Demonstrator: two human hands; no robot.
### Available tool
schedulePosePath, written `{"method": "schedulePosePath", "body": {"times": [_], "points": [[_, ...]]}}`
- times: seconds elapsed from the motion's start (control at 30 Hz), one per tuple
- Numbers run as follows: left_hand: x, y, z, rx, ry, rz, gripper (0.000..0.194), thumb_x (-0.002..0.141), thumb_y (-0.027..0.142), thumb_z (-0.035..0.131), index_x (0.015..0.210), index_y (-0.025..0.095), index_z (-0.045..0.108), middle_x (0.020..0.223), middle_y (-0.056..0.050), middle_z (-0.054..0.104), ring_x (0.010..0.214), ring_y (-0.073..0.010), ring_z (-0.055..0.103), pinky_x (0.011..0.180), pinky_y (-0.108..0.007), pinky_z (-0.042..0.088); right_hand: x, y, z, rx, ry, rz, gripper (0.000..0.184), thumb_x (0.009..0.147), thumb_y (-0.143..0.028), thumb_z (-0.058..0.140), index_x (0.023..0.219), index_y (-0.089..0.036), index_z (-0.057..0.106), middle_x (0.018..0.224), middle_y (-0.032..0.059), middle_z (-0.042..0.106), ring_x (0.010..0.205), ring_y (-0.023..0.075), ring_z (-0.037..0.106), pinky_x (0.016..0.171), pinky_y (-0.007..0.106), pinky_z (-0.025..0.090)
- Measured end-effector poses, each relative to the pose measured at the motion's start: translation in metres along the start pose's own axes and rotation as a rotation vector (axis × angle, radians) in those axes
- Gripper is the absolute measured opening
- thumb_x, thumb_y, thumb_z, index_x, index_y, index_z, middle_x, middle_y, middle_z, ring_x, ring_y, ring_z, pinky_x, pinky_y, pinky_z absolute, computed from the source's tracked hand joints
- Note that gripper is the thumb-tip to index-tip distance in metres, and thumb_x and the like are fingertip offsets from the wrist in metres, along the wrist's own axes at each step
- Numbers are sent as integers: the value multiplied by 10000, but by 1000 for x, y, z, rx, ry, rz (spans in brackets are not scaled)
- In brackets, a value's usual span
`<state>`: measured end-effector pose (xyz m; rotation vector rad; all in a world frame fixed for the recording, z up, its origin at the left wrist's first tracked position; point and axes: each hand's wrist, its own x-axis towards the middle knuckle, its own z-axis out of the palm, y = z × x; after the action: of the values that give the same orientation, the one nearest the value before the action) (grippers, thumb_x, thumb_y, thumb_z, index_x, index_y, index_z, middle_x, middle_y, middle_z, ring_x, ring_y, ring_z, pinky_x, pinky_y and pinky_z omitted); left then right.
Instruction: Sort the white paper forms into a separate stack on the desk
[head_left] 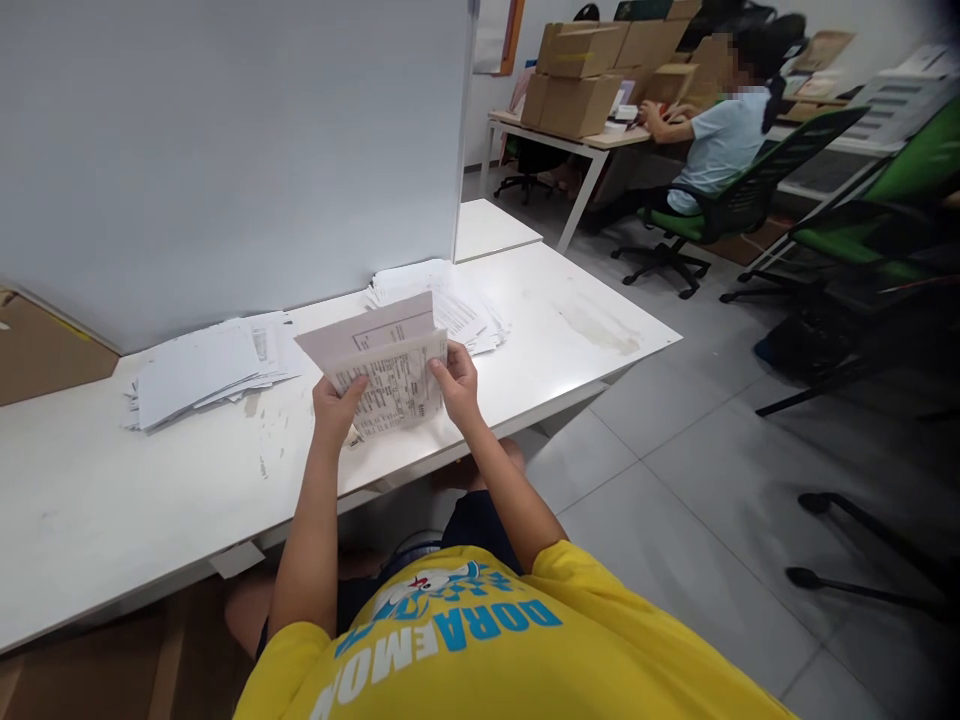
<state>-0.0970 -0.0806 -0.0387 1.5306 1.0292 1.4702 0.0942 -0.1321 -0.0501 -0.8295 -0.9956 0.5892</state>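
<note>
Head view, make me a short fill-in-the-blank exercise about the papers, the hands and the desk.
1. Both hands, left hand and right hand, hold a folded ____.
2. Two paper piles, left pile and right pile, lie on the white ____.
3. The shirt is ____ in colour.
4. Brown ____ are stacked on the far table.

Missing words: paper; desk; yellow; boxes

Bare white desk [90, 500] lies open left of the hands; paper stacks [202, 365] and partition [225, 150] block behind
</note>
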Motion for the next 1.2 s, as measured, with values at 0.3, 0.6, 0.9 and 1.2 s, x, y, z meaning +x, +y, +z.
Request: {"method": "schedulePosePath", "body": {"times": [0.3,0.6,0.9,1.2], "points": [[0,-5,0,-3,-22,125,545,675,563,773,1010,144,675,961,-117,737,924,-272,711,796,-371,593,-4,2,0,-89,0,-21,404,851,-514,620,1133,-231,554,1071,77,657,1013,227,620,906,364,506],[-10,7,5,-10,38,200,568,725,545,759,1101,138,632,976,-99,712,924,-239,702,823,-348,577,-20,11,-7,-146,-87,182,390,844,-539,607,1027,-197,646,1014,81,709,1007,266,648,870,384,523],[16,12,4,-54,32,303,618,706,625,740,1112,178,609,903,-70,661,954,-246,670,847,-374,550,7,-17,1,-196,-167,37,416,843,-602,585,993,-215,615,899,49,654,893,233,620,792,350,515],[11,7,1,-21,6,331,548,726,579,737,1103,219,571,924,-37,575,740,-149,581,644,-262,501,-12,8,-2,-157,-76,105,424,821,-575,626,1041,-217,569,969,62,659,912,234,620,777,341,515]]}}
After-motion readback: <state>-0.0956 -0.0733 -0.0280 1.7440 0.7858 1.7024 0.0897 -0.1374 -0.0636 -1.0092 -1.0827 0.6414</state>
